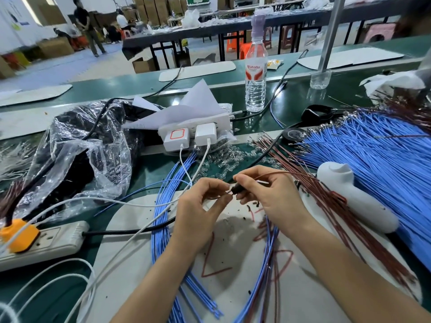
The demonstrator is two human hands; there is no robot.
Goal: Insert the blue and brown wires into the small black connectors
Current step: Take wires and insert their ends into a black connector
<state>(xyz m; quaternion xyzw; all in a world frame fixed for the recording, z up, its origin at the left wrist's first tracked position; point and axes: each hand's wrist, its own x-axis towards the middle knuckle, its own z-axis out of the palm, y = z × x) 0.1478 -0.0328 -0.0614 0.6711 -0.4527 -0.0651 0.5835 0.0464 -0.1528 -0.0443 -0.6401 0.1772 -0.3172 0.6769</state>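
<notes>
Green factory table carries a white mat scrawled with red marker, and both hands meet above it. The left grip, fingers curled, pinches one end of the small black connector. The right grip closes thumb and forefinger on the other end and on a brown wire arcing right, over the loose brown wires beside the blue wires. Behind stands a water bottle; its red label looks like "Wahaha", smaller print illegible.
</notes>
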